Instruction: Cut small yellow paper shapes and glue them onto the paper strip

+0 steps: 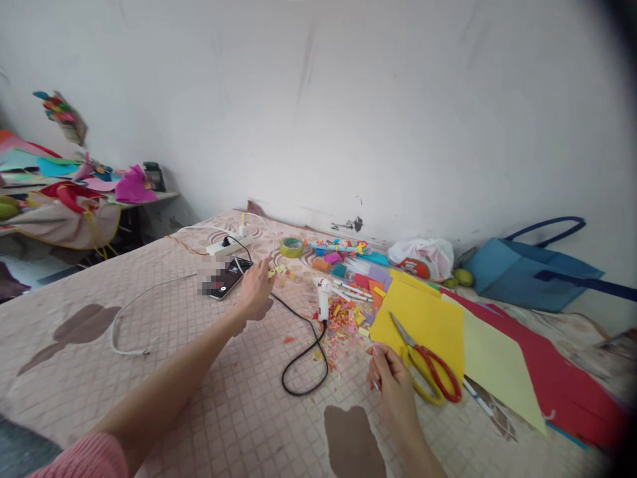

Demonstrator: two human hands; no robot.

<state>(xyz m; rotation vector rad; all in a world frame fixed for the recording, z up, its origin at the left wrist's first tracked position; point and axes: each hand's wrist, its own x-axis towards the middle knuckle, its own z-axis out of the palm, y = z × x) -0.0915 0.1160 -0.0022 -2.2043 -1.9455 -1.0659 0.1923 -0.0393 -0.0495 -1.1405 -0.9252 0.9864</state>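
Left of glue gun (pixel 323 302): left hand (pixel 257 284), opening and grip unclear, likely at scraps (pixel 283 271); fine pinch needed. Right: right hand (pixel 391 372), pinching pale piece (pixel 377 384).

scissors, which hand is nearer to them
Right. The right hand is close beside the scissors; the left hand is farther off, beside the phone.

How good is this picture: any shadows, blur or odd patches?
In the head view, light on the wall is soft and even, without strong glare; dark blur fills the right-hand corners; a blocky, pixelated patch overlaps the phone; the scissors are fairly clear, but what the right hand pinches is too small to identify.
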